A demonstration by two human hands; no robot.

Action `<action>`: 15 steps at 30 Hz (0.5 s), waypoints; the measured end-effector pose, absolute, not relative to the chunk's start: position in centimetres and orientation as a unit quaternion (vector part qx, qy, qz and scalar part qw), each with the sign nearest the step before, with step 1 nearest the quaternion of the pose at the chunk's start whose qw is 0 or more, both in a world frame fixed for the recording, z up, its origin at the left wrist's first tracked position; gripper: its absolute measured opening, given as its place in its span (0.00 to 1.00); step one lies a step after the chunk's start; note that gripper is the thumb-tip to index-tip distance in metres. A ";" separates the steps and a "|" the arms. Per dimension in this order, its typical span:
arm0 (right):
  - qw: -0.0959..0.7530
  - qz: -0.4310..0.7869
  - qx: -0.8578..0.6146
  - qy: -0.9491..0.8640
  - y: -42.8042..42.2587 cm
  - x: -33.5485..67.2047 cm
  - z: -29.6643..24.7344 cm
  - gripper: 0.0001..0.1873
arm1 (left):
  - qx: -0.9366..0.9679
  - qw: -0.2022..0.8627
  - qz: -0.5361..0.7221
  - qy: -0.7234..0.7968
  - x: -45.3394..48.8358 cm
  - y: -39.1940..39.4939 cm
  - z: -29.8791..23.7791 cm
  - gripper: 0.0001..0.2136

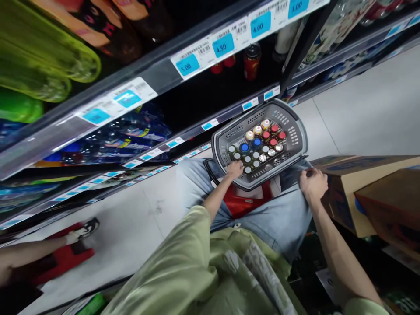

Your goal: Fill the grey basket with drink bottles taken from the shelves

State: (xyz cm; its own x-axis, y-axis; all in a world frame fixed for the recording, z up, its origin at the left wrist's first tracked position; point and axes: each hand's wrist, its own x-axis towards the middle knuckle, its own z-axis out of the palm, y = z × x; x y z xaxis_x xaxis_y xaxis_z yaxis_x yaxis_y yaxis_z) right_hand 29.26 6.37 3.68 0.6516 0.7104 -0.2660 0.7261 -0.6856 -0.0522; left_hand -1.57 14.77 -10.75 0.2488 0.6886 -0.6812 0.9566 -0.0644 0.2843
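Note:
A grey plastic shopping basket [295,127] stands on the floor in front of my knees, packed with several upright bottles and cans whose red, blue and silver tops [259,142] show. My left hand [235,169] reaches into the basket's near left corner, fingers curled down over a bottle top there. My right hand [313,183] rests at the basket's near right edge, fingers curled closed beside a cardboard box [348,192]. What the right hand grips is hidden.
Store shelves [154,74] with blue price tags run along the left and top, holding green and dark bottles and a red can [252,59]. Open cardboard boxes stand at the right. Another person's leg and shoe [83,229] lie on the floor at the lower left.

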 end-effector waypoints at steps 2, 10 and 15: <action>0.031 -0.128 0.906 0.402 6.4 29.0 3.6 0.22 | 0.722 0.364 -0.207 0.551 -0.9 11.9 -9.7 0.15; 0.023 -0.120 0.896 0.427 5.5 28.4 3.8 0.26 | 0.759 0.353 -0.220 0.502 0.4 7.5 -7.5 0.17; 0.026 -0.145 0.894 0.424 5.0 28.4 3.8 0.29 | 0.770 0.349 -0.201 0.494 -0.7 7.5 -7.1 0.16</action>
